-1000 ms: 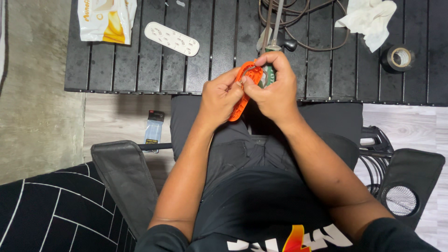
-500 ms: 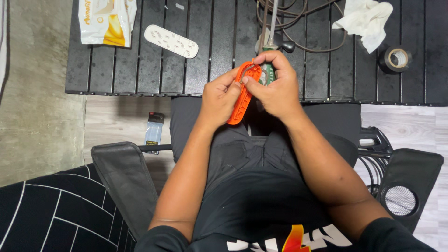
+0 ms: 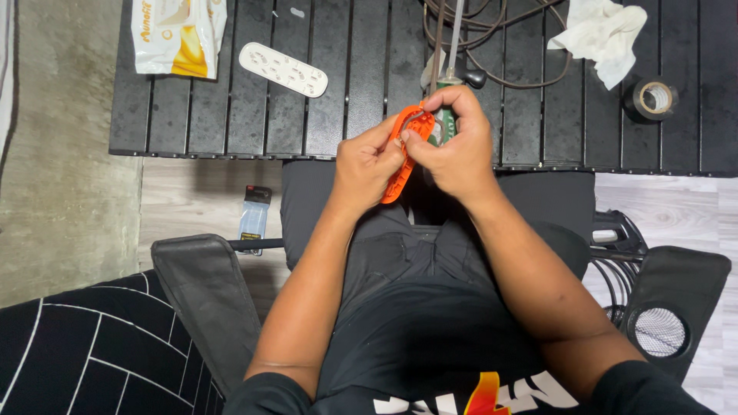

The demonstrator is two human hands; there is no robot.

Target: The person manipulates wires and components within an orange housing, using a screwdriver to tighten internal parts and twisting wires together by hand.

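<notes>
Orange plastic piece (image 3: 401,157), flat with cut-outs, between both hands. Green tool body (image 3: 443,129) just behind it, partly hidden.

Table (image 3: 369,92): black, slatted.
- Far left corner: pouch (image 3: 178,32), white with a yellow patch.
- Beside it: white strip (image 3: 283,69), faint grey marks.
- Far edge, centre: dark brown cable (image 3: 500,46), looped.
- Far right: white tissue (image 3: 603,32); tape roll (image 3: 652,97), black outside, pale core.

Clothing: black shorts (image 3: 430,307); black shirt with white lettering and an orange-yellow mark.

Floor: grey concrete on the left, pale wood grain under the table. Lower left: black cushion (image 3: 77,361) with thin white grid lines.
</notes>
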